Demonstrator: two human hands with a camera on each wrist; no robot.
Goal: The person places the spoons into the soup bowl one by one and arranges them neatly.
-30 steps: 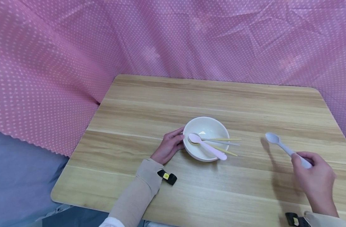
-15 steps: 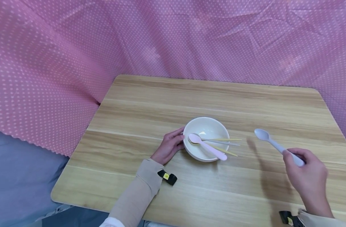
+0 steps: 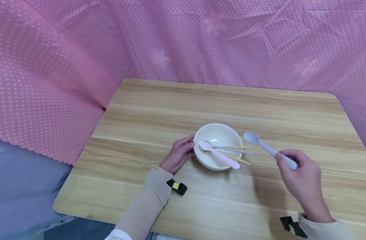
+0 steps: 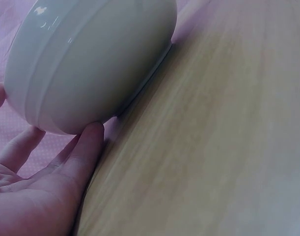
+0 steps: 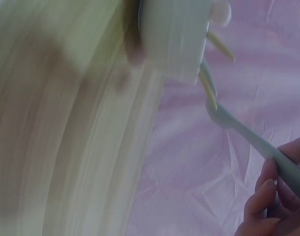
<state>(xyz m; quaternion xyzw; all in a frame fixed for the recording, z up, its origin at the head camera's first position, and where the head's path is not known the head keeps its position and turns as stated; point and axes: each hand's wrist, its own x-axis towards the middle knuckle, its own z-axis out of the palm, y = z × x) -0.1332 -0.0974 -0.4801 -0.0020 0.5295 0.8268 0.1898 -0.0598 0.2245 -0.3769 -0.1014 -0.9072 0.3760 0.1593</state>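
A white bowl (image 3: 215, 131) stands on the table. My left hand (image 3: 178, 154) holds its left side, with the thumb at the rim and fingers (image 4: 88, 147) against the outer wall. Inside lean a pale pink spoon (image 3: 223, 158), yellow sticks (image 3: 244, 161) and a thin grey handle (image 3: 241, 151), their ends sticking out over the right rim. The bowl end of another spoon under the pink one is mostly hidden. My right hand (image 3: 303, 180) grips a pale blue-grey spoon (image 3: 270, 150) by its handle end, raised above the table just right of the bowl, its head pointing left.
The wooden table (image 3: 158, 103) has rounded corners. A pink dotted cloth (image 3: 183, 40) hangs behind it and at the left. Blue-grey fabric (image 3: 23, 186) lies beyond the table's left edge. A black band (image 3: 177, 187) sits on the left wrist.
My right hand has moved left with the blue-grey spoon, bringing its head close to the bowl's right side. The left hand and the bowl stay in place.
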